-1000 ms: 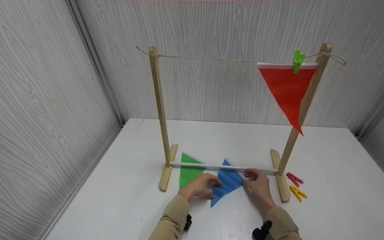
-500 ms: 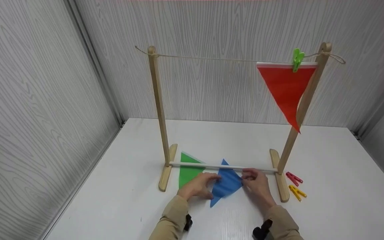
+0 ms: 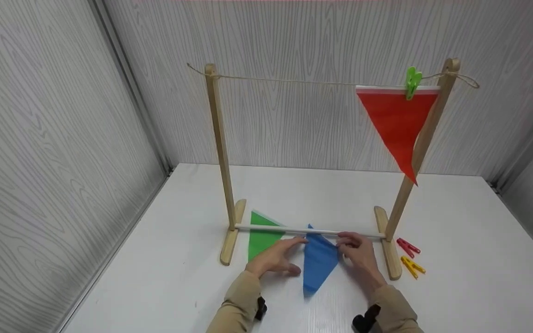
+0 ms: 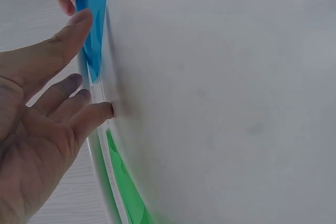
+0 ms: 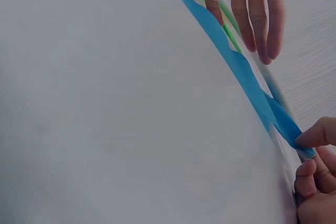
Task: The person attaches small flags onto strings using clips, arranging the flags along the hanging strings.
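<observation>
A blue triangular pennant point(image 3: 319, 263) lies low over the white table at the middle of the stand, its narrow tip toward the person. My right hand point(image 3: 361, 256) pinches its right corner between thumb and fingers; the right wrist view shows that corner of the blue pennant point(image 5: 287, 124) bent at the grip. At the pennant's left edge is my left hand point(image 3: 273, 258), thumb and fingers spread apart around a gap. In the left wrist view, the left hand point(image 4: 44, 108) holds nothing. A green pennant point(image 3: 263, 243) lies flat beyond the left hand, partly under the white rod point(image 3: 315, 231).
Two wooden posts point(image 3: 220, 148) carry a string point(image 3: 289, 81) above. A red pennant point(image 3: 396, 125) hangs from it at the right by a green clothespin point(image 3: 412, 83). A red clothespin point(image 3: 408, 247) and a yellow clothespin point(image 3: 413, 267) lie right of the stand.
The blue pennant has turned so its tip has swung right and toward the person. The left fingers have come off it and spread wider; the right hand keeps its corner.
</observation>
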Demonstrator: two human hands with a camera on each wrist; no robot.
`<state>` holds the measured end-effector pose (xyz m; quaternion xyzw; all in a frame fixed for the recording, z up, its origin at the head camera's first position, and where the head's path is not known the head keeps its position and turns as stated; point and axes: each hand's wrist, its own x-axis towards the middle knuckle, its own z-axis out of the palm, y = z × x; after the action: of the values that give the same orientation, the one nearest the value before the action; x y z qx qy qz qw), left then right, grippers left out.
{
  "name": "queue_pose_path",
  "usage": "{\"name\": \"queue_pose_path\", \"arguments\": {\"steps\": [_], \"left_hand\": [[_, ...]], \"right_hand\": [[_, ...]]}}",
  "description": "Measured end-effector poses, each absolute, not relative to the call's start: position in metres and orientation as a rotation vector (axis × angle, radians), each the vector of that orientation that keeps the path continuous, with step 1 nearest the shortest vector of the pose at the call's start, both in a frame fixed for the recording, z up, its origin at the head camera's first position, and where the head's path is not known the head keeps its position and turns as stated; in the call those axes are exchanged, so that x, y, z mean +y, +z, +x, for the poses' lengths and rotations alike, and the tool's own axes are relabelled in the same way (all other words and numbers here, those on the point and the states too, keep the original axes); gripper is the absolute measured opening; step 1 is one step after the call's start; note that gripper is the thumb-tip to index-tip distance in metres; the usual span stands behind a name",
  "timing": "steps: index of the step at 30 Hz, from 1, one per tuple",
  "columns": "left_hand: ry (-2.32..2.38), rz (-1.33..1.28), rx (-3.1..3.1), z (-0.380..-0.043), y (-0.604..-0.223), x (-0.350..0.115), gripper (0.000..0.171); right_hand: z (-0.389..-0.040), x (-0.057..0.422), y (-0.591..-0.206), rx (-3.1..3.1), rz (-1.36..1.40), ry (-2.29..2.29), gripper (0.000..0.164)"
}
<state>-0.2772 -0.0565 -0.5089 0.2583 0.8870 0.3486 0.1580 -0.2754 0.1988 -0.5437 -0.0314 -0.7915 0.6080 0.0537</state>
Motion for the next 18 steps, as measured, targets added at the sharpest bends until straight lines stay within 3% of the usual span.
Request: {"name": "queue_pose_path", "arguments": {"steps": [18], "left_hand": [[1.024,0.776,2.565,-0.277,-0.508,-0.049,0.064]], "right_hand": [[-0.275,0.210,-0.543,-2.176,-0.302,2.279,0.037]]}}
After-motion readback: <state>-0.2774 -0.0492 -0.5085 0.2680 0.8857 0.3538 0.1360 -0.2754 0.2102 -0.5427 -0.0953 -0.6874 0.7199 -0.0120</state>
